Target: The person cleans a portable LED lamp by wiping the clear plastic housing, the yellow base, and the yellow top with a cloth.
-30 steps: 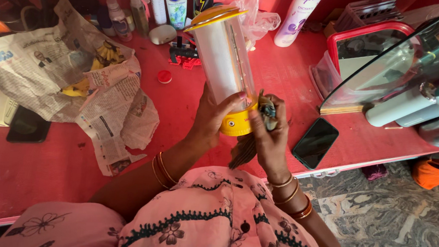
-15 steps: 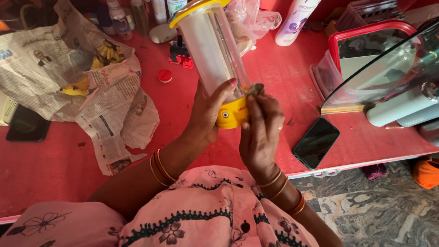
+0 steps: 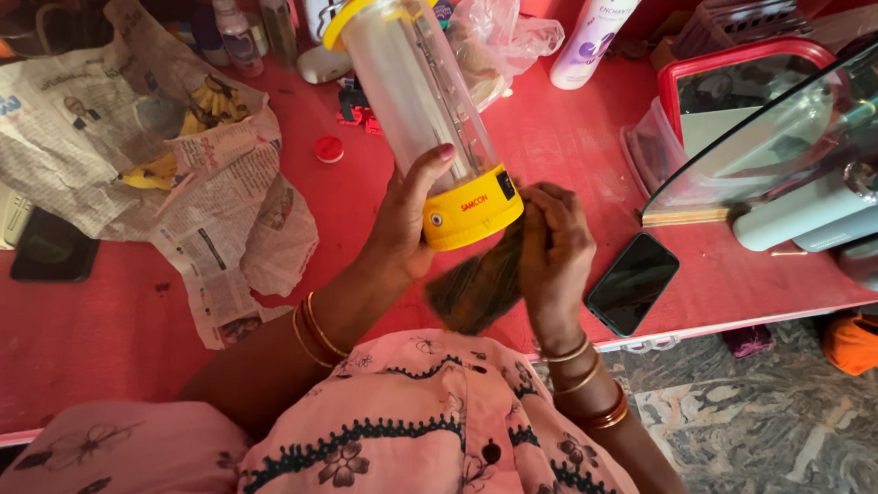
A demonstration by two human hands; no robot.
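Observation:
My left hand (image 3: 406, 225) grips a tall lantern (image 3: 417, 96) with a clear tube body and yellow caps, held tilted above the red table (image 3: 104, 330). The thumb lies up along the tube just above the yellow base. My right hand (image 3: 554, 258) is closed on a small brush (image 3: 477, 289) with dark bristles. The bristles are blurred and lie just under the lantern's yellow base.
Crumpled newspaper (image 3: 94, 139) with bananas (image 3: 211, 105) lies at left, a red bottle cap (image 3: 330, 149) beside it. A black phone (image 3: 631, 284) lies near the table's front edge at right. Bottles and a plastic bag (image 3: 500, 35) stand behind; a mirror (image 3: 738, 82) and flasks at right.
The lantern has tipped further left and risen a little. My right hand has come off the base's side and swept the brush down under it.

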